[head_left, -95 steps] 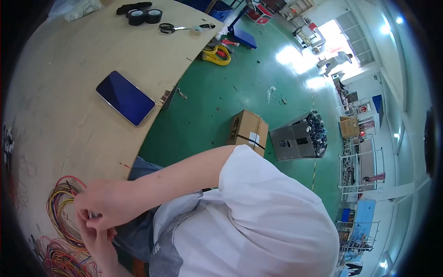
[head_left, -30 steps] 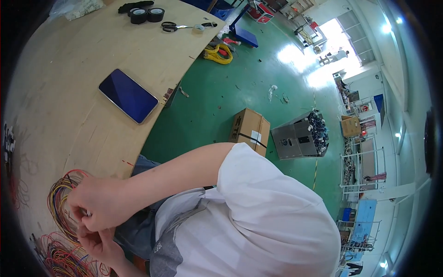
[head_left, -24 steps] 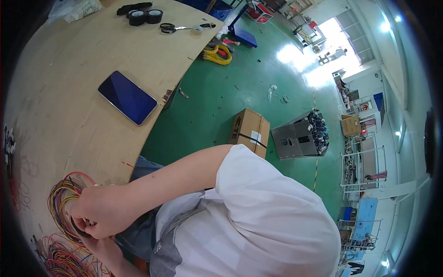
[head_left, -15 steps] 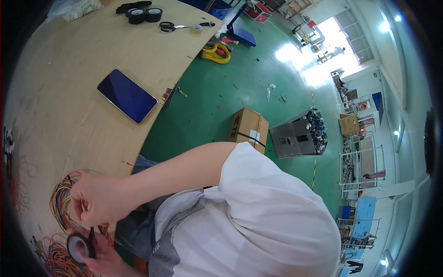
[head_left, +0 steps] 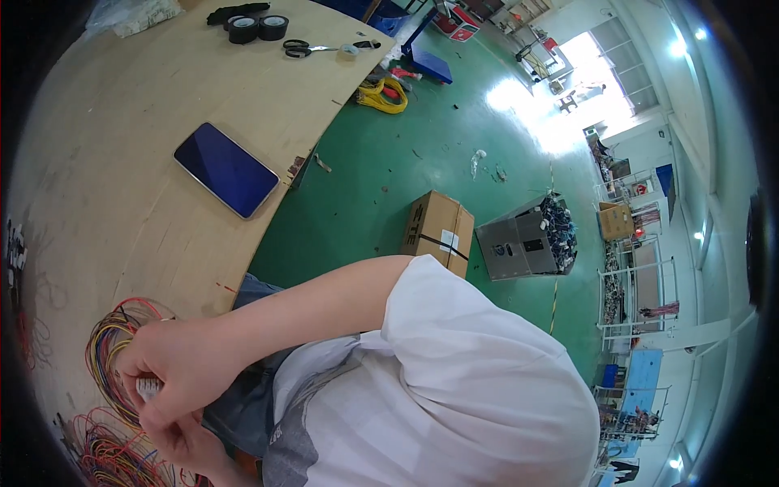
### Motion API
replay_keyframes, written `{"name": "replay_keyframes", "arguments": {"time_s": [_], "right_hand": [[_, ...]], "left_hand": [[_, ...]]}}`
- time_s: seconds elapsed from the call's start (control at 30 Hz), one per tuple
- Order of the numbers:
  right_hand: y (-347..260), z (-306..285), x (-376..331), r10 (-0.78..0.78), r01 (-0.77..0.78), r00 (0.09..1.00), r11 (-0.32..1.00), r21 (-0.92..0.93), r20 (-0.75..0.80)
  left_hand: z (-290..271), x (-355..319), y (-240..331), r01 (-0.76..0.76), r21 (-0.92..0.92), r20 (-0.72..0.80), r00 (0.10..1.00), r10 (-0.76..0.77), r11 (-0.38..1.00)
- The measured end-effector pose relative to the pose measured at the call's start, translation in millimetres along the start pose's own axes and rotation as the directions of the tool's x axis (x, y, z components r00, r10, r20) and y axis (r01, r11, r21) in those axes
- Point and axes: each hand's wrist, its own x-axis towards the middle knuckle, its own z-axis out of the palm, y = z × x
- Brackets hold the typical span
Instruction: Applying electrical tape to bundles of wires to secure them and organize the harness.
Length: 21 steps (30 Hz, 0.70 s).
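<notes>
My right hand (head_left: pixel 182 361) is closed at the near edge of the table, its fingers curled round a small white ribbed piece (head_left: pixel 148 388) that looks like a connector. A looped bundle of coloured wires (head_left: pixel 101 353), mostly yellow, red and dark, runs under its fingers. My left hand (head_left: pixel 191 448) is just below it, fingers bent and close to the right fingertips; what it holds is hidden. The black tape roll seen earlier does not show now. More loose wires (head_left: pixel 109 454), largely red and yellow, lie beside the left hand.
A phone (head_left: pixel 227 170) lies farther along the wooden table (head_left: pixel 105 187). Beyond it are black tape rolls (head_left: pixel 243 30), scissors (head_left: pixel 300 49) and a small clear tape roll (head_left: pixel 348 52). On the green floor stand a cardboard box (head_left: pixel 438 226) and a grey bin (head_left: pixel 507 247) full of parts.
The black tape roll in my left hand has gone out of sight. My right hand has come down over the left, and a white ribbed piece now shows between its fingers.
</notes>
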Motion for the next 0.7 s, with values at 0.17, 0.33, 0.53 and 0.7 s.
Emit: {"name": "replay_keyframes", "arguments": {"time_s": [0.17,0.33,0.53,0.7], "right_hand": [[25.6,7.6,-0.6,-0.162,0.157,0.982,0.986,-0.057,-0.1],[31.5,13.8,4.0,-0.224,0.196,0.973,0.929,-0.314,-0.055],[18.4,18.7,3.0,-0.285,0.265,0.957,0.934,-0.24,-0.052],[38.6,28.9,10.3,-0.16,0.226,0.959,0.929,0.294,-0.232]], "left_hand": [[-3.2,9.2,14.3,-0.095,0.001,-0.003,0.995,0.095,0.995],[10.0,14.5,20.7,0.018,0.168,0.087,0.996,-0.033,0.986],[-29.4,26.3,-11.0,0.409,-0.464,0.205,0.912,-0.354,0.786],[-30.8,17.6,-2.5,0.238,-0.764,0.119,0.965,-0.232,0.6]]}}
